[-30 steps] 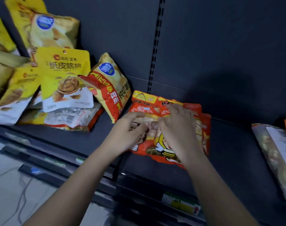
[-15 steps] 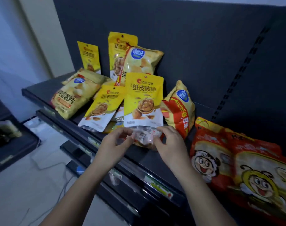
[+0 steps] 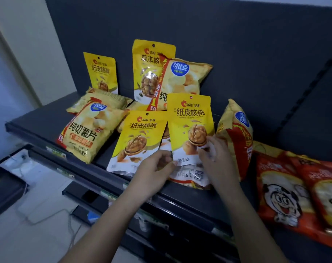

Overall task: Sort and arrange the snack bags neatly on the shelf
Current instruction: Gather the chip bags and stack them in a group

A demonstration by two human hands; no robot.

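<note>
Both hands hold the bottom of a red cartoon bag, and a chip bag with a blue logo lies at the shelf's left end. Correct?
No. In the head view the left hand and right hand hold the bottom of a yellow walnut bag; the red cartoon bags lie apart, to the right. The chip bag lies at the left end of the shelf.

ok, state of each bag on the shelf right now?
Centre walnut bag: upright, pinched at bottom by left-hand grip and right-hand grip.
Left walnut bag: leaning back.
Front chips bag: lying tilted.
Right chips bag: standing edge-on.
Rear walnut bag: standing upright.
Red bags: lying flat.
</note>
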